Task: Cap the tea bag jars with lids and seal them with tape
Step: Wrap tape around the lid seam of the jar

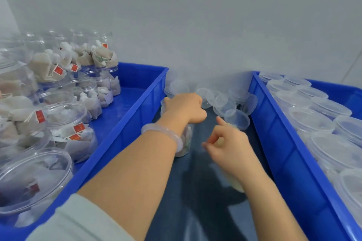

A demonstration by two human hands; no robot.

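Red tags (58,69) on the tea bags carry print too blurred to read.

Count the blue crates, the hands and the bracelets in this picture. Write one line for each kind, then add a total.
Blue crates: 2, the left crate and the right crate
Hands: 2, the left hand and the right hand
Bracelets: 1, the pale bracelet on the left wrist
Total: 5

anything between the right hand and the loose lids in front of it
Nothing visible: the right hand points a forefinger at the nearest lid, almost touching it, with only dark table between.
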